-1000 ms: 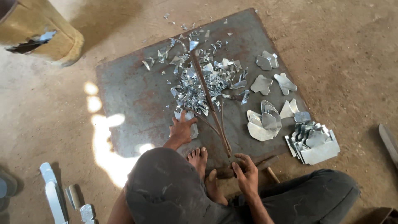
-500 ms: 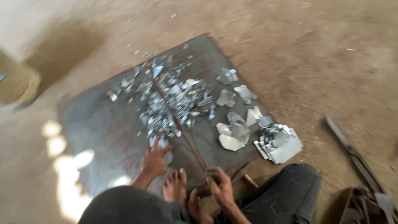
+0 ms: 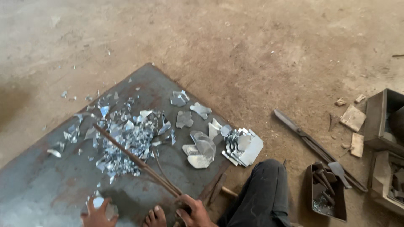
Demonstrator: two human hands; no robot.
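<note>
I sit at the edge of a grey steel plate (image 3: pixel 50 185) lying on the dirt floor. My right hand (image 3: pixel 194 211) is closed around the handles of long rusty metal shears (image 3: pixel 134 159) that reach across the plate over a heap of shiny sheet-metal scraps (image 3: pixel 126 138). My left hand (image 3: pixel 97 213) rests on the plate at the bottom edge, fingers on a small shiny metal piece (image 3: pixel 97 202). My bare foot (image 3: pixel 156 216) sits between the hands. Cut metal shapes (image 3: pixel 200 149) and a stack of metal blanks (image 3: pixel 244 145) lie to the right of the scraps.
A second pair of long shears (image 3: pixel 313 145) lies on the dirt at right. A small dark tray of tools (image 3: pixel 328 189) sits by my knee (image 3: pixel 265 185). Wooden boxes (image 3: pixel 385 122) and wood blocks (image 3: pixel 352 118) stand at the far right.
The view has swung to the right, bringing the second shears, tool tray and boxes into sight. Both hands have kept their places on the plate and the shears.
</note>
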